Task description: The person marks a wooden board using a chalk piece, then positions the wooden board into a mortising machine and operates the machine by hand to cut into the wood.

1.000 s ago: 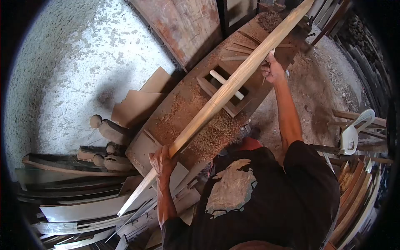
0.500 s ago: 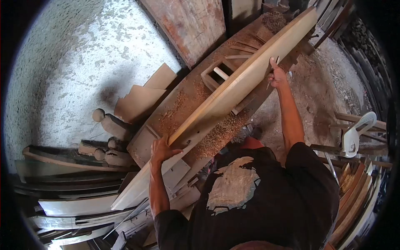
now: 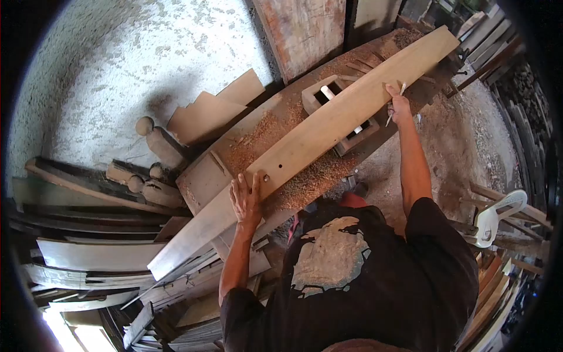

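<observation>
A long pale wooden plank lies slantwise over the workbench, its broad face up, with small dark holes near its lower-left part. My left hand rests on that part, fingers stretched out and thumb apart. Farther up, at the plank's near edge, is my right hand. Its fingers are closed round a thin pale pencil, which sticks out at both sides, while the thumb touches the plank. Beneath the plank, partly covered, sits a wooden frame with a white rod in it.
Wood shavings are scattered over the workbench. Cardboard pieces and turned wooden posts stand by the wall. Stacked boards fill the lower left. A white plastic piece and wooden bars are at the right.
The plank has turned from a steep tilt to lie flatter, its broad face now up. My left hand has gone from gripping its edge to lying on its face.
</observation>
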The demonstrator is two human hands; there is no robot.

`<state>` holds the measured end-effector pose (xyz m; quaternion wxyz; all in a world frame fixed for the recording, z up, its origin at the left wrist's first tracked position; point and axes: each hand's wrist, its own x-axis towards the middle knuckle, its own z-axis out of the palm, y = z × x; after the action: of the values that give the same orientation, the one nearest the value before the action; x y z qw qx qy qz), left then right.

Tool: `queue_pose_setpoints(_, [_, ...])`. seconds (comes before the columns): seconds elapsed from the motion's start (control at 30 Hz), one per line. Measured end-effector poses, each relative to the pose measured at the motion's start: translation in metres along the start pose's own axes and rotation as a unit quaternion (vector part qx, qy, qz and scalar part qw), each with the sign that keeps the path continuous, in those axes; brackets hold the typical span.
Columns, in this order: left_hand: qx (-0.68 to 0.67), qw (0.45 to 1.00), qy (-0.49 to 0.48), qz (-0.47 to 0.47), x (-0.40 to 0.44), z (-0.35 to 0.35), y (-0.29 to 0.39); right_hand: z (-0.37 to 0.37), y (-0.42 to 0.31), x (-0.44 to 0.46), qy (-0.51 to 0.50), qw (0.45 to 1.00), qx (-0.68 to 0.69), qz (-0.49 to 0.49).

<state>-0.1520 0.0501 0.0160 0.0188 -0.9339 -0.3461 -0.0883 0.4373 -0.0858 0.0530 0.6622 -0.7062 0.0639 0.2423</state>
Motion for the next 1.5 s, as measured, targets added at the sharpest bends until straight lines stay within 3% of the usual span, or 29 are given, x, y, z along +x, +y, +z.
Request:
queue_pose_setpoints(0.13, [-0.134, 0.989, -0.041, 0.036, 0.014, -0.034, -0.023, 0.000, -0.037, -0.033, 0.038, 0.993, -0.076, -0.082])
queue_pose_setpoints(0.23, [-0.220, 0.922, -0.312, -0.055, 0.042, -0.105, -0.034, 0.006, -0.066, -0.056, 0.015, 0.978, -0.130, -0.162])
queue_pose_setpoints(0.27, [-0.238, 0.932, -0.271, -0.017, 0.041, -0.102, -0.039, 0.005, -0.070, -0.058, 0.027, 0.974, -0.171, -0.148])
queue_pose_setpoints(0.37, [-0.231, 0.925, -0.299, -0.045, 0.046, -0.102, -0.043, -0.025, -0.058, -0.041, -0.032, 0.969, -0.201, -0.140])
queue_pose_setpoints(0.4, [-0.229, 0.928, -0.293, -0.036, 0.049, -0.101, -0.045, -0.024, -0.066, -0.075, -0.033, 0.957, -0.239, -0.163])
queue_pose_setpoints(0.5, [-0.234, 0.933, -0.274, -0.018, 0.049, -0.095, -0.050, -0.029, -0.073, -0.132, -0.048, 0.915, -0.226, -0.330])
queue_pose_setpoints(0.6, [-0.240, 0.938, -0.249, -0.017, 0.049, -0.086, -0.055, -0.006, -0.090, -0.209, -0.009, 0.774, -0.312, -0.552])
queue_pose_setpoints(0.7, [-0.235, 0.944, -0.232, -0.018, 0.041, -0.082, -0.051, 0.011, -0.077, -0.258, -0.182, 0.819, -0.247, -0.485])
queue_pose_setpoints(0.83, [-0.230, 0.952, -0.202, -0.017, 0.033, -0.087, -0.042, 0.043, -0.050, -0.287, -0.347, 0.798, -0.200, -0.450])
queue_pose_setpoints(0.9, [-0.227, 0.955, -0.189, -0.013, 0.031, -0.083, -0.042, 0.050, -0.044, -0.286, -0.372, 0.713, -0.332, -0.493])
queue_pose_setpoints(1.0, [-0.221, 0.959, -0.178, -0.011, 0.026, -0.077, -0.044, 0.071, -0.032, -0.295, -0.286, 0.588, -0.412, -0.634])
queue_pose_setpoints(1.1, [-0.209, 0.958, -0.193, -0.022, 0.030, -0.087, -0.041, 0.087, -0.007, -0.303, -0.270, 0.548, -0.527, -0.591])
queue_pose_setpoints(1.13, [-0.207, 0.958, -0.200, -0.026, 0.031, -0.091, -0.040, 0.090, 0.010, -0.294, -0.288, 0.491, -0.531, -0.628])
queue_pose_setpoints(1.23, [-0.217, 0.957, -0.190, -0.015, 0.032, -0.086, -0.044, 0.098, 0.011, -0.280, -0.305, 0.540, -0.468, -0.629])
queue_pose_setpoints(1.27, [-0.223, 0.958, -0.182, -0.007, 0.033, -0.084, -0.046, 0.097, 0.005, -0.272, -0.341, 0.732, -0.379, -0.452])
queue_pose_setpoints(1.3, [-0.226, 0.956, -0.187, -0.009, 0.034, -0.085, -0.048, 0.091, -0.001, -0.264, -0.351, 0.867, -0.262, -0.237])
queue_pose_setpoints(1.37, [-0.233, 0.952, -0.199, -0.009, 0.038, -0.087, -0.049, 0.078, -0.028, -0.280, -0.325, 0.783, -0.322, -0.421])
queue_pose_setpoints(1.47, [-0.234, 0.948, -0.214, -0.012, 0.040, -0.084, -0.049, 0.071, -0.022, -0.285, -0.330, 0.716, -0.336, -0.515])
queue_pose_setpoints(1.5, [-0.236, 0.951, -0.200, -0.010, 0.039, -0.083, -0.050, 0.074, -0.021, -0.293, -0.305, 0.669, -0.387, -0.557])
